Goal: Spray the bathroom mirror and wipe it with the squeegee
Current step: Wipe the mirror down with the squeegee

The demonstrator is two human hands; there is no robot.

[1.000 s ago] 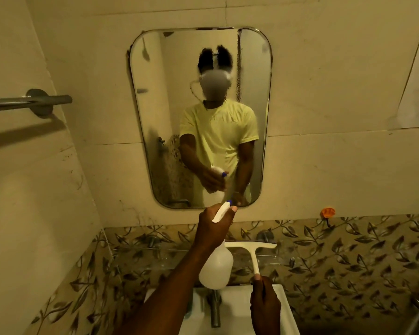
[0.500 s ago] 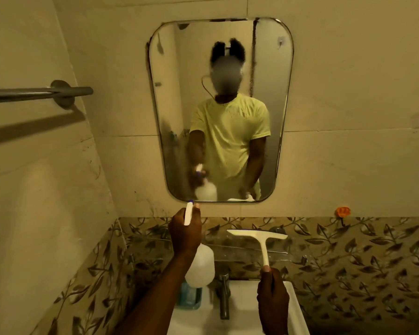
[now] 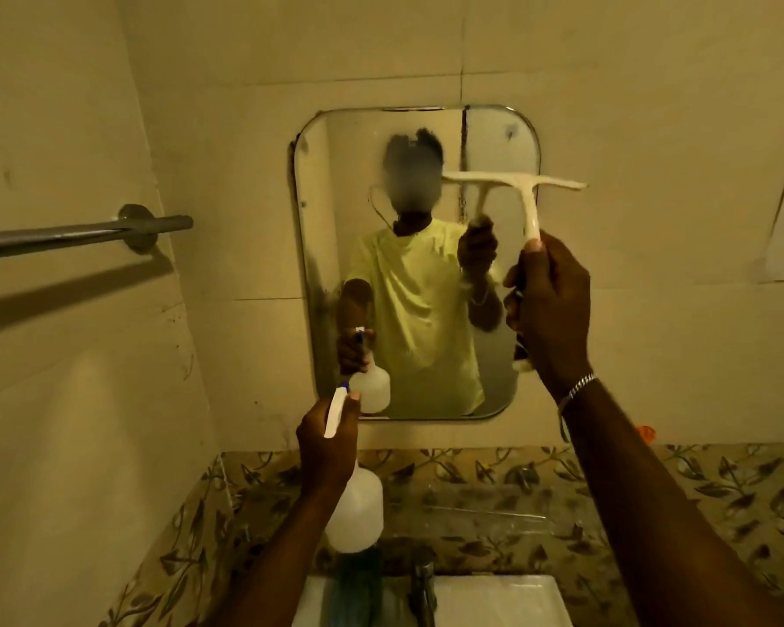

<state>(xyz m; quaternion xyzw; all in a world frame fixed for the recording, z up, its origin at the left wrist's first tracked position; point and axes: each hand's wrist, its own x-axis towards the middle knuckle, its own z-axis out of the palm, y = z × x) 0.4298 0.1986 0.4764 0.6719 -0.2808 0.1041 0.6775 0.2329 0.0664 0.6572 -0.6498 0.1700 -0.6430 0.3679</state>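
The rounded mirror (image 3: 336, 210) hangs on the tiled wall ahead and reflects a person in a yellow shirt. My left hand (image 3: 324, 450) grips the trigger head of a white spray bottle (image 3: 355, 513) below the mirror's lower left corner. My right hand (image 3: 548, 305) holds the handle of a white squeegee (image 3: 528, 185), raised high. Its blade lies level across the mirror's upper right part and juts past the right edge. Whether the blade touches the glass I cannot tell.
A metal towel bar (image 3: 78, 233) sticks out from the left wall. Below are a white sink (image 3: 494, 599) with a tap (image 3: 424, 586), a leaf-patterned tile band (image 3: 698, 486) and a small orange hook (image 3: 646, 432) on the wall.
My right hand has lifted the squeegee from above the sink up to the mirror's upper right. The left hand with the bottle stays low, near the mirror's bottom left.
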